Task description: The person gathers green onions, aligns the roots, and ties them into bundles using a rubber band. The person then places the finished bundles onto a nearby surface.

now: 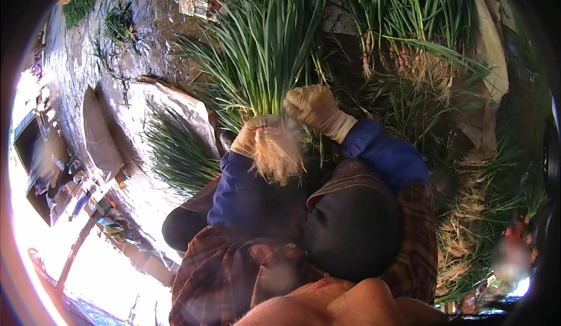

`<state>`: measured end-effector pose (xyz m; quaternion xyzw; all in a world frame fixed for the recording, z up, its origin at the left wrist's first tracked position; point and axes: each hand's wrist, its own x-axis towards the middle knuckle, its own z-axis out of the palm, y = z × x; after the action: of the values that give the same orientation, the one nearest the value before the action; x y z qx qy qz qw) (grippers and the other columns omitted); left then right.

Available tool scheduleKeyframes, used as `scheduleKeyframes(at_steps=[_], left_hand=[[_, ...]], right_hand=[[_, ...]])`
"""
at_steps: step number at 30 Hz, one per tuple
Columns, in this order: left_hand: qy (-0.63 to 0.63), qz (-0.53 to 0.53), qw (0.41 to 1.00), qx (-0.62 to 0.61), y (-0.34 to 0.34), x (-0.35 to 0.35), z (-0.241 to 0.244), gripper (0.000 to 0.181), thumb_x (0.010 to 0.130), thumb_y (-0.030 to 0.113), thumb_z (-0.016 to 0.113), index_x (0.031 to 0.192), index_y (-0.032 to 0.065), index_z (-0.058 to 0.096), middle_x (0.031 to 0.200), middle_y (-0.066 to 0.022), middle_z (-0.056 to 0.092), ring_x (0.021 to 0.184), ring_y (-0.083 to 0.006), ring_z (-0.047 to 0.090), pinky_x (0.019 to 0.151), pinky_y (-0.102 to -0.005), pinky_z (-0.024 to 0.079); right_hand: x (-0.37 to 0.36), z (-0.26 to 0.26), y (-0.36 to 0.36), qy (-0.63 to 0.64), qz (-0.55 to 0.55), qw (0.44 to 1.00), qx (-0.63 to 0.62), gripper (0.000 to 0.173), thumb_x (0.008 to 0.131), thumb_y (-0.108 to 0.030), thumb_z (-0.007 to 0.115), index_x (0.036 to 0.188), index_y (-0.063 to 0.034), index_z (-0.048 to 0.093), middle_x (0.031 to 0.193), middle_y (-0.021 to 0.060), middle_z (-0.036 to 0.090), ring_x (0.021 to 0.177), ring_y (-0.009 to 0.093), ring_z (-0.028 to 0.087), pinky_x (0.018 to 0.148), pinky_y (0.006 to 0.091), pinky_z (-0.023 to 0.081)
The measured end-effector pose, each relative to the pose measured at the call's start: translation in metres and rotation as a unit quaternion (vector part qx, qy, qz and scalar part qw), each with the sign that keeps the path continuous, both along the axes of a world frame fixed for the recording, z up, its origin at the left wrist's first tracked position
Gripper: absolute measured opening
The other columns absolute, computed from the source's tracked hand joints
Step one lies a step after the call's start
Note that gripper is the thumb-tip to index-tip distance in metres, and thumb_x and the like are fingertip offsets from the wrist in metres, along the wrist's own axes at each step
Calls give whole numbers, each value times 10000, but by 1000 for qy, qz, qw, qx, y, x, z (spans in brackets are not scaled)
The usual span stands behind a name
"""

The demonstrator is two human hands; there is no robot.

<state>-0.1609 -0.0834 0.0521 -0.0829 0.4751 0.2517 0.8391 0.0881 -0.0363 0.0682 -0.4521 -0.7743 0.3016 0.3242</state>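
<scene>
A thick bunch of green onions (267, 58) stands before me, its long leaves pointing away and its pale, stringy roots (278, 157) toward my body. My left hand (250, 134), in a tan glove, grips the bunch around its lower stems, just above the roots. The roots look blurred. Against the right side of the same stems is my right hand (312, 107), also gloved, with its fingers curled into a fist. Whether that fist holds a stalk or a tie is hidden.
More green onions (420, 19) with reddish bulbs lie at the upper right, by a tan sheet (495, 63). Loose leaves (403, 102) litter the ground. Another leafy bunch (182, 150) lies left of my arm. Rooted onions (464, 225) line the right side. Wet ground (144, 28) glistens at upper left.
</scene>
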Motion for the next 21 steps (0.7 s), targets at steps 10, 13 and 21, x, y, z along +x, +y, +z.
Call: scheduleKeyframes(at_steps=[10,13,21], left_hand=[[48,-82,964,248,101,55,87,373,849,64,586,1173,-117,552,944,-186,675,757,-187,677,616,-239,570],[-91,55,990,97,111,60,59,455,851,54,577,1268,-109,495,929,-130,673,815,-232,673,727,-362,589],[-78,79,990,83,59,80,27,413,754,69,669,1134,-24,537,952,-155,657,797,-257,627,831,-321,523]], right_hand=[[79,-81,-10,-123,103,911,-380,572,872,-516,630,1284,-123,570,1136,150,676,922,331,669,810,404,518],[106,-90,26,-409,-298,857,-95,446,881,-346,632,1269,-131,582,1070,155,681,943,294,670,740,432,532],[138,-146,18,52,-211,952,-216,189,936,-218,606,1080,-97,590,767,69,633,623,205,619,571,346,489]])
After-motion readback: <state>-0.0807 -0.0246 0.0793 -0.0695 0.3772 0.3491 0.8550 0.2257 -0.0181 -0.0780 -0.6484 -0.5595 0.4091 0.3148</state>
